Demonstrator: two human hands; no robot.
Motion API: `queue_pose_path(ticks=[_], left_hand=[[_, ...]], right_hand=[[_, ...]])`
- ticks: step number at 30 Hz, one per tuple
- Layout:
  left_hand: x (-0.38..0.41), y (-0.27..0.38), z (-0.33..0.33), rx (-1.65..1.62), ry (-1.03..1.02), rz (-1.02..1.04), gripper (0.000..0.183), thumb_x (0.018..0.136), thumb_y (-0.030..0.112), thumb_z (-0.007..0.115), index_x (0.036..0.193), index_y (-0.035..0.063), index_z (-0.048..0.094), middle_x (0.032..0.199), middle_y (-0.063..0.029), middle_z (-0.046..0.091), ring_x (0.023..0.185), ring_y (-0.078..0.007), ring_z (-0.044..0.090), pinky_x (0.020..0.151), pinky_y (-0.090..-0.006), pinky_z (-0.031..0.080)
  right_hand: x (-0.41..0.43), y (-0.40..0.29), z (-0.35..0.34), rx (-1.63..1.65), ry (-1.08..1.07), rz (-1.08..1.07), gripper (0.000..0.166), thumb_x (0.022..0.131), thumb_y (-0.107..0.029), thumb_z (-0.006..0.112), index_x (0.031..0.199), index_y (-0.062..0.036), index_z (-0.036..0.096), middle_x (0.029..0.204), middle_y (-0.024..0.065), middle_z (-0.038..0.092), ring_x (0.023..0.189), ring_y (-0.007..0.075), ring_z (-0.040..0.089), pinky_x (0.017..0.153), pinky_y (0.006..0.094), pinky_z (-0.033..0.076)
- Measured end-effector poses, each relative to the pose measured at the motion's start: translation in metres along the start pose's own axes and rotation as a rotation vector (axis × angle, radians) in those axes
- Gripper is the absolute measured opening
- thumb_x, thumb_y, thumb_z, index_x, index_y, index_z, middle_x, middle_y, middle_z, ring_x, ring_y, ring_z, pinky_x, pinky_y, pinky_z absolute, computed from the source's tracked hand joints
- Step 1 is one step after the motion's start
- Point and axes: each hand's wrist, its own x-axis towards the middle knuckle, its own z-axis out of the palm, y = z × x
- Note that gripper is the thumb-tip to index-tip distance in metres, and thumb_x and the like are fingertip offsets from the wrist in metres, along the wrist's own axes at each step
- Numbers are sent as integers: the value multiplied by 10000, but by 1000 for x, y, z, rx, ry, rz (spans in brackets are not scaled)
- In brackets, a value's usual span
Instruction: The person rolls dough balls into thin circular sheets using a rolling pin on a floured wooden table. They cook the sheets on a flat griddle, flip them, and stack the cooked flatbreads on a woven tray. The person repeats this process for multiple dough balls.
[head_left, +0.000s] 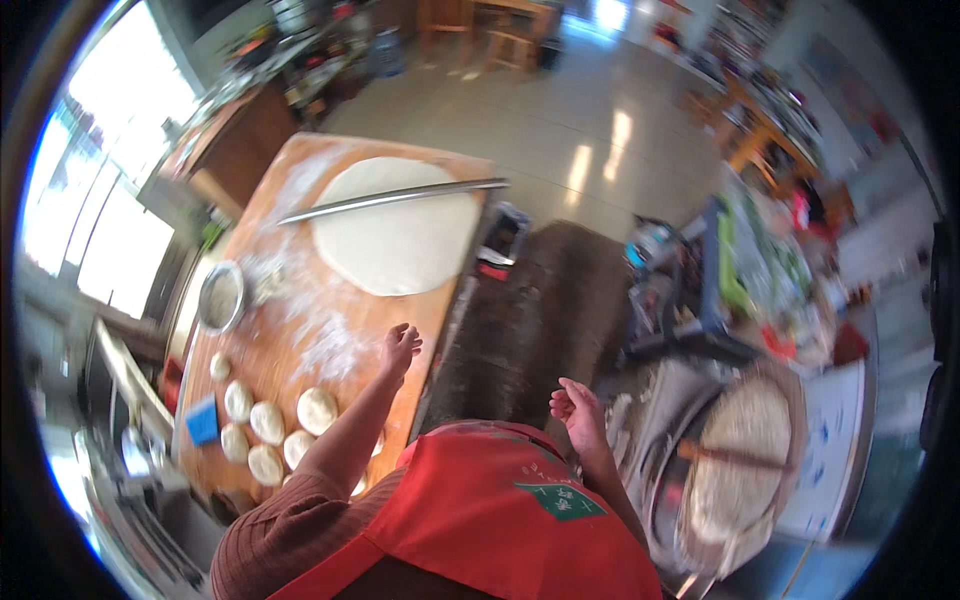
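My left hand (402, 349) hovers by the right edge of a floured wooden board (259, 330), fingers loosely curled and holding nothing. To the right of the board, over the dark floor area, my right hand (577, 409) is in the air, empty, its fingers partly spread. A large round sheet of dough (397, 247) lies at the board's far end, with a long metal rolling pin (397, 199) across it. Several dough balls (316, 411) sit near me, beside a blue dough scraper (202, 421). A metal bowl (222, 298) of pale contents stands at the left edge, next to scattered flour (330, 345).
A round wooden lid (739, 457) with a bar handle stands at the lower right. Beyond it are a cart with a green crate (733, 255) and plastic bags. A small dark box (505, 236) is beside the board's right edge. A wooden cabinet (240, 142) stands behind left.
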Motion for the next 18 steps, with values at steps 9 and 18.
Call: queue_pose_path(ticks=[9, 18], left_hand=[[57, 6, -26, -788, 619, -187, 325, 1006, 148, 563, 1242, -47, 455, 1076, -173, 604, 865, -281, 676, 738, -376, 609], [130, 73, 14, -707, 874, -293, 253, 957, 204, 681, 1018, -36, 631, 839, -120, 671, 724, -234, 692, 611, -329, 561]], right_hand=[[282, -63, 129, -1100, -395, -759, 463, 870, -118, 746, 1282, 7, 577, 1281, 157, 586, 1118, 272, 606, 933, 382, 531], [497, -117, 250, -1784, -383, -948, 569, 837, -163, 632, 1371, -20, 499, 1461, 203, 500, 1414, 341, 413, 1192, 509, 309]])
